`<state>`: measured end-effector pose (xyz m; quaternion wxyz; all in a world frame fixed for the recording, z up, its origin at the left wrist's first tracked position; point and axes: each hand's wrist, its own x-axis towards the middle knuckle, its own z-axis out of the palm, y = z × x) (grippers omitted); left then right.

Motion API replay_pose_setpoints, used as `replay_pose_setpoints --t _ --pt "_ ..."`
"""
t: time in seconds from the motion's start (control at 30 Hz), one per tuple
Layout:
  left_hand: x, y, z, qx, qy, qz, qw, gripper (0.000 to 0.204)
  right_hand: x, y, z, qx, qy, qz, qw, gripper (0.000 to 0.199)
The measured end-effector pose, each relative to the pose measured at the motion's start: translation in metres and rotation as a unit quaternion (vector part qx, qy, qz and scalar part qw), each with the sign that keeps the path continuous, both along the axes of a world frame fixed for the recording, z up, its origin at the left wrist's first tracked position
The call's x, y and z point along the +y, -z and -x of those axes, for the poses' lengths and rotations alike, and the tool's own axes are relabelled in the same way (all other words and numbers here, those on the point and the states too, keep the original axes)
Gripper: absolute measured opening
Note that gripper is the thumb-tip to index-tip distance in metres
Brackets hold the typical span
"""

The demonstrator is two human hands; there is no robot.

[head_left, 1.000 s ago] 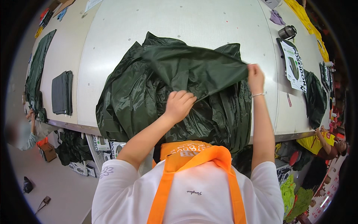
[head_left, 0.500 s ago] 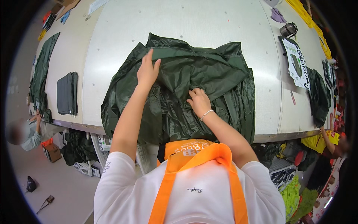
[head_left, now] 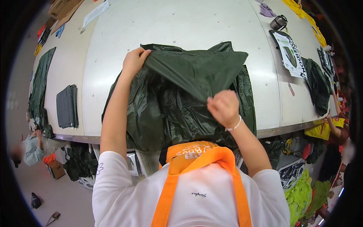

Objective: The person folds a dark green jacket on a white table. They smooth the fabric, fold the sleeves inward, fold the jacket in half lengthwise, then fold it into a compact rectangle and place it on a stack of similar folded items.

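Note:
A dark green, shiny rain garment (head_left: 151, 117) lies bunched and creased on the table in front of me, its near edge reaching my orange apron. At its far left corner, my left hand (head_left: 135, 61) is closed on the fabric between thumb and fingers. My right hand (head_left: 225, 108), a bead bracelet at its wrist, pinches the lower tip of a raised flap (head_left: 200, 72) of the same garment. That flap stretches between both hands as a smooth triangle. Beneath it the cloth falls in loose, wrinkled folds.
A folded dark stack (head_left: 67, 106) and a long green garment (head_left: 41, 79) lie at left. On the right are a printed package (head_left: 289, 53), a dark flask (head_left: 279, 22), a purple cloth (head_left: 267, 10) and a small red tool (head_left: 291, 89). People work at both sides.
My left hand has gone from lying on the cloth to gripping its far left corner. The right hand has moved right and lifted a flap, pulling it taut.

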<state>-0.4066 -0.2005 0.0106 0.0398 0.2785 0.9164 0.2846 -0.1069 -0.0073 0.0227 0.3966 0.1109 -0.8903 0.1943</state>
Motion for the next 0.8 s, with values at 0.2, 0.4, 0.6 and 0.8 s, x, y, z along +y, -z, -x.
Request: replay_pose_setpoints --t 0.2,0.4,0.6,0.8 --pt "0.016 0.014 -0.046 0.231 0.004 0.152 0.961 0.018 -0.033 0.083 -0.031 -0.419 0.008 0.018 0.908 0.015" --pt "0.020 0.062 -0.161 0.155 0.232 0.052 0.959 0.042 -0.037 0.072 0.015 -0.280 0.073 0.047 0.956 0.030" --pt "0.008 0.126 -0.178 0.029 0.203 0.102 0.973 0.064 -0.024 0.140 0.023 -0.367 0.086 0.049 0.925 0.044" --pt "-0.029 0.096 -0.099 0.132 -0.150 -0.077 0.977 0.044 0.050 0.141 0.006 -0.150 0.340 0.385 0.845 0.056"
